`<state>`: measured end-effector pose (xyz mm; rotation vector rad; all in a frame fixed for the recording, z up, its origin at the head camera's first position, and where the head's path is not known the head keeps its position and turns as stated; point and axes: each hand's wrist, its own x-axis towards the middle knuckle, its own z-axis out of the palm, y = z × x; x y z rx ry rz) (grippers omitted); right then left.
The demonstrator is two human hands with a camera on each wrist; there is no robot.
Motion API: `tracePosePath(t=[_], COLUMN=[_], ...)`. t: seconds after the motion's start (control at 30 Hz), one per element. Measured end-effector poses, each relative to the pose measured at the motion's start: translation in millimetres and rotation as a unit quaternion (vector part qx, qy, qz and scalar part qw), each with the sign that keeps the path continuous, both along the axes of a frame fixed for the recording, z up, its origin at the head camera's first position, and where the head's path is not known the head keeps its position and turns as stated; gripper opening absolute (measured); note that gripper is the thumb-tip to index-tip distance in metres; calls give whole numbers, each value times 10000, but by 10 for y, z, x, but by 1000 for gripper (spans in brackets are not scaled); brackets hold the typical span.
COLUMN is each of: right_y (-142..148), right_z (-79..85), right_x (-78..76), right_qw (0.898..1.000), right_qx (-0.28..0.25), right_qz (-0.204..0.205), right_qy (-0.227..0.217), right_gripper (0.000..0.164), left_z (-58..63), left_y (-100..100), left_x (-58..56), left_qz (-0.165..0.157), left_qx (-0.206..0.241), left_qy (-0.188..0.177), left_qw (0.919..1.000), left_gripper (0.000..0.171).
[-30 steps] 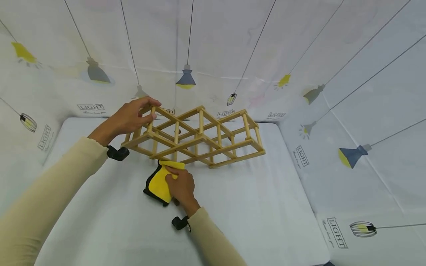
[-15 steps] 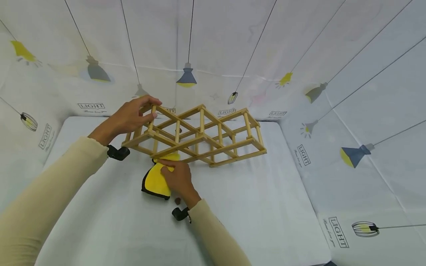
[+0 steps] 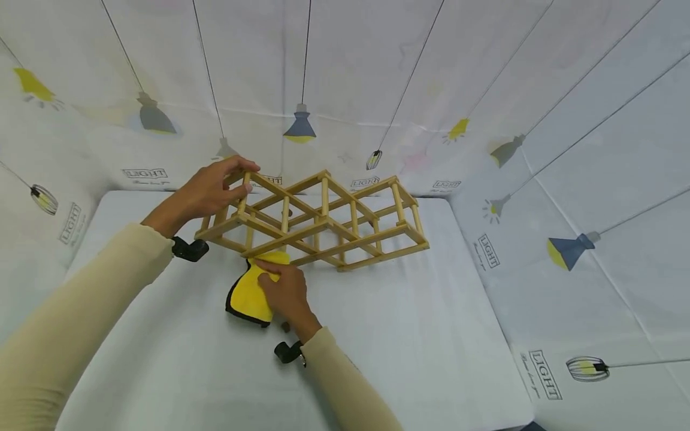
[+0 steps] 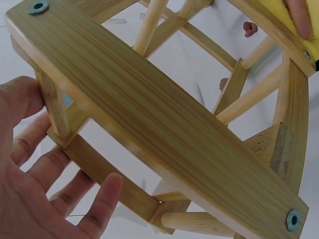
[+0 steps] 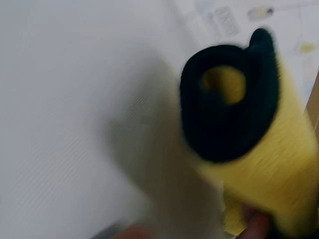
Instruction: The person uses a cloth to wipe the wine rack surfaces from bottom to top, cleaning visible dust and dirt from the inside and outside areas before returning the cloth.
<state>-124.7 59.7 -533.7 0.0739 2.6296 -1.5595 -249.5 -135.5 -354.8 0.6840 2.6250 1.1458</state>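
Note:
A pale wooden lattice rack (image 3: 326, 221) of slats and dowels stands on the white surface. My left hand (image 3: 212, 188) grips its upper left corner, and in the left wrist view the thumb and fingers (image 4: 37, 144) lie about a dowel beside the broad end slat (image 4: 149, 109). A yellow cloth (image 3: 252, 296) with black edging is in my right hand (image 3: 288, 293), pinched against the rack's lower front slat. The right wrist view shows the cloth (image 5: 269, 174) folded into a loop, with only a blurred bit of the hand visible.
A small brown lump (image 3: 286, 327) lies near my right wrist. Another brown lump (image 3: 290, 213) shows through the rack. The white table (image 3: 431, 335) meets walls printed with hanging lamps behind and at the sides.
My right hand has moved slightly left and up along the rack's lower front slat with the cloth, whose hanging part has shifted left. My left hand and the rack stay put.

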Motion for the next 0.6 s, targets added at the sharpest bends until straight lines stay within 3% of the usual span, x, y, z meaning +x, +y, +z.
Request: tracePosePath(t=[0.13,0.33,0.4,0.6], right_y=[41,-29,-46,36], right_z=[-75,-20,-1,-144], right_x=[26,42,46,80], right_qw=[9974,9984,9972,9972], right_qx=[338,-207,-318,-97], right_qz=[-394,141,171,-739], right_qy=[-507,516,648,-27], right_gripper=[33,36,37,37], left_z=[-4,17,15,-8], left_y=[1,-27,-25,4], left_x=[-3,5,5,-5], left_qz=[-26,41,16,-19], left_qx=[-27,-42,-19,-19], left_qy=[66,123,93,73], left_qw=[10000,9999,10000,10000], left_gripper=[44,44,44,44])
